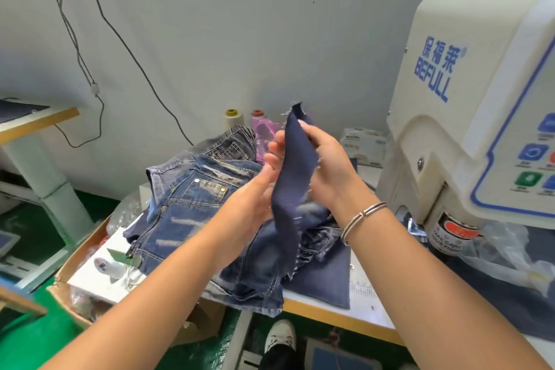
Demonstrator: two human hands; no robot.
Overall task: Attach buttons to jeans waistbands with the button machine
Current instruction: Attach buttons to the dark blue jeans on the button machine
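Observation:
A dark navy strip of denim (pixel 295 177) with frayed edges hangs upright in front of me, held by both hands. My right hand (pixel 329 164) pinches its upper right edge, thumb on the front. My left hand (pixel 264 186) holds it from the left, fingers behind the cloth. Below and to the left lies a pile of blue jeans (pixel 195 204) on the table. The cream button machine (pixel 468 117) stands at the right, its head (pixel 450 231) low above the table.
A flat dark denim piece (pixel 324 279) lies on the white table (pixel 339 309) under the pile. Thread cones (pixel 232 119) and a carton stand by the wall. A cardboard box (pixel 81 264) of bagged parts sits at the left. Clear plastic wrap (pixel 510 252) lies beneath the machine.

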